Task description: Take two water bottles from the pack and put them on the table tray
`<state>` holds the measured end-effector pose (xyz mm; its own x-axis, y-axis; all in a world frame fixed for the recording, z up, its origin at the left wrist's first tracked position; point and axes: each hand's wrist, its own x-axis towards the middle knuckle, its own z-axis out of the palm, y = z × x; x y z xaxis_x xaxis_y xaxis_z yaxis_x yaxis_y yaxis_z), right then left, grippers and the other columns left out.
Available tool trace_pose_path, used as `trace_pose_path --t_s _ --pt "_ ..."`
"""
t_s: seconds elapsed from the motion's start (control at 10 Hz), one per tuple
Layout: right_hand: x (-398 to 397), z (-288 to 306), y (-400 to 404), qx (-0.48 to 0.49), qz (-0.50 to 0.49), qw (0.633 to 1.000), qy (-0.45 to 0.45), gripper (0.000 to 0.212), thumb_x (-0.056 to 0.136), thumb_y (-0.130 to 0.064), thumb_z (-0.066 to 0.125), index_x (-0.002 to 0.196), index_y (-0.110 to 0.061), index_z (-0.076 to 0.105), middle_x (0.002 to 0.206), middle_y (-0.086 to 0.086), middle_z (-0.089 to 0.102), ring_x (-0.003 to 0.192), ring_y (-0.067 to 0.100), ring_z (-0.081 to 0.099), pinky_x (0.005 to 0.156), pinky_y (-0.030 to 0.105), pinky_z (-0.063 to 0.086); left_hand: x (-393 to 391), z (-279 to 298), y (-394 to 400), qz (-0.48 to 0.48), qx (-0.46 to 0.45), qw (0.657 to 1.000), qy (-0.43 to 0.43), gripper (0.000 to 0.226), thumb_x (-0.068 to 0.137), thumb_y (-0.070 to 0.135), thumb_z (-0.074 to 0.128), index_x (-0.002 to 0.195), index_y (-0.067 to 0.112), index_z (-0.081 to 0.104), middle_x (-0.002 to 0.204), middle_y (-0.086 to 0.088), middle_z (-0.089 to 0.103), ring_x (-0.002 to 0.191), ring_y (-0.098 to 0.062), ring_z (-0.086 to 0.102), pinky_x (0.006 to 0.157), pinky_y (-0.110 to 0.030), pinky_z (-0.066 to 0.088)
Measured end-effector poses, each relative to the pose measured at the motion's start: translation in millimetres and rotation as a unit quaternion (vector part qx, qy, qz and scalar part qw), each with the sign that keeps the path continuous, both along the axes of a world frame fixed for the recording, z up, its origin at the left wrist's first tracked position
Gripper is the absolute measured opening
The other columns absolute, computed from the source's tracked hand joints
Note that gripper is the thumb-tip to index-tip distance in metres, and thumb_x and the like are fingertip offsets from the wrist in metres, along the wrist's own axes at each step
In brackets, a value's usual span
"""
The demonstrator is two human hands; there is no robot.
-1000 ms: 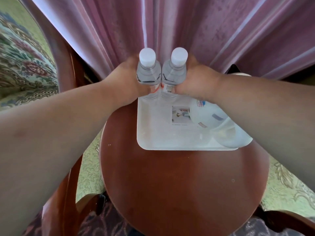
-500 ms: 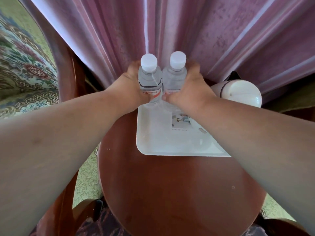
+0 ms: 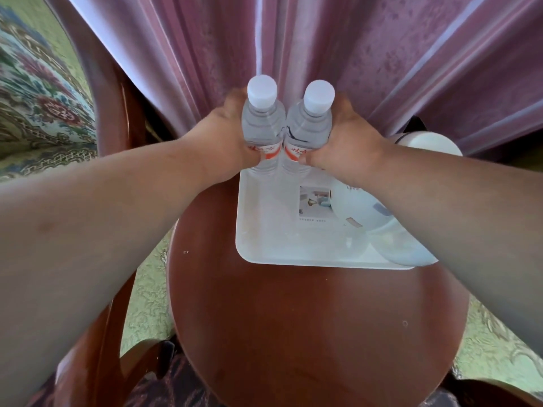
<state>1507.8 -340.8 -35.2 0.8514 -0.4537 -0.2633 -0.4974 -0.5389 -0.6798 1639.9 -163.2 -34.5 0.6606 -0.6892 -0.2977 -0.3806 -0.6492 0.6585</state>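
Two clear plastic water bottles with white screw caps and red-and-white labels stand side by side, touching, at the twelve o'clock end of the white rectangular plastic tray [image 3: 258,254]. The left bottle [image 3: 262,124] is wrapped by the person's left hand [image 3: 226,142], fingers curled closed around its label band; the right bottle [image 3: 311,127] is gripped the same way by the right hand [image 3: 346,148]. Whether the bottle bases already rest on the tray floor I cannot tell, since the lower bodies blur into the white surface.

At about three o'clock on the tray lies a round white lidded vessel [image 3: 361,207], tucked under the right forearm and just beside the right bottle. A small printed card [image 3: 313,201] lies on the tray between them. The tray sits on the far half of a round reddish-brown wooden table [image 3: 308,333], with mauve pleated curtains [image 3: 382,69] hanging right behind at twelve o'clock and a floral upholstered chair [image 3: 35,98] off at ten o'clock.

To finish this well, I would say both bottles should go straight down until their bases sit flat, kept upright and clear of the white vessel. Then the hands should loosen gently and open sideways, left toward nine, right toward three, so neither cap is knocked. The right wrist needs care lifting away over the vessel.
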Motion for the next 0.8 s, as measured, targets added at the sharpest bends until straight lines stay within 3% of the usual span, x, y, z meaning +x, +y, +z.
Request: trace_pose_path --t_s 0.1,0.3,0.4,0.5,0.6,0.7,0.8 --pt "2.0 0.2 -1.4 0.005 0.008 1.0 0.009 0.089 0.072 -0.032 0.086 0.141 -0.02 0.031 0.091 -0.023 0.05 0.094 0.009 0.058 0.079 0.019 0.039 -3.4 1.3 0.9 0.014 -0.009 1.0 -0.002 0.094 0.078 0.024 0.081 0.153 0.019 0.025 0.117 -0.004 0.065 0.101 -0.023 0.066 0.088 -0.04 0.056" --pt "1.7 1.6 -2.2 0.011 -0.003 1.0 0.017 0.089 0.069 -0.036 0.085 0.14 -0.021 0.033 0.087 -0.028 0.046 0.078 -0.007 0.051 0.056 -0.003 0.032 -11.7 -2.5 3.9 0.032 -0.02 0.999 0.008 0.096 0.08 0.015 0.077 0.156 0.029 0.019 0.116 -0.009 0.066 0.1 -0.027 0.069 0.088 -0.047 0.058" --pt "2.0 1.9 -2.1 0.014 -0.005 1.0 0.025 0.091 0.069 -0.032 0.086 0.141 -0.021 0.032 0.087 -0.028 0.046 0.084 0.004 0.054 0.062 0.003 0.031 -10.6 -6.6 4.5 0.035 -0.037 0.999 0.011 0.095 0.08 0.014 0.076 0.155 0.03 0.019 0.112 -0.004 0.065 0.096 -0.02 0.068 0.082 -0.039 0.059" --pt "1.5 3.6 -1.6 0.01 -0.011 0.999 0.039 0.091 0.069 -0.029 0.087 0.141 -0.021 0.031 0.087 -0.025 0.049 0.08 0.004 0.056 0.061 0.008 0.034 -10.3 -11.0 6.6 0.036 -0.057 0.998 0.017 0.097 0.08 0.014 0.076 0.155 0.031 0.018 0.1 0.013 0.061 0.086 -0.001 0.063 0.069 -0.017 0.051" --pt "4.3 8.2 -1.1 0.033 -0.009 0.998 0.046 0.094 0.066 -0.031 0.089 0.141 -0.021 0.034 0.097 -0.013 0.058 0.083 0.01 0.062 0.063 0.021 0.049 -4.6 -11.1 6.1 0.034 -0.067 0.997 0.034 0.102 0.077 0.022 0.083 0.155 0.032 0.018 0.104 0.018 0.06 0.09 0.002 0.062 0.069 -0.007 0.045" --pt "2.8 27.1 2.0 0.024 -0.015 0.996 0.08 0.097 0.064 -0.035 0.09 0.143 -0.024 0.034 0.11 -0.001 0.063 0.081 0.016 0.066 0.055 0.029 0.055 -1.1 3.3 5.8 0.018 -0.063 0.997 0.032 0.108 0.072 0.027 0.088 0.154 0.035 0.018 0.118 0.013 0.06 0.104 -0.008 0.063 0.083 -0.02 0.049" --pt "-8.3 54.2 3.8 -0.012 -0.028 0.995 0.095 0.109 0.065 -0.044 0.088 0.151 -0.024 0.024 0.133 0.005 0.059 0.106 0.029 0.064 0.073 0.031 0.049 -4.3 30.9 9.0 0.021 -0.055 0.998 0.032 0.118 0.068 0.025 0.093 0.157 0.034 0.016 0.138 0.007 0.055 0.116 -0.016 0.062 0.098 -0.032 0.051"
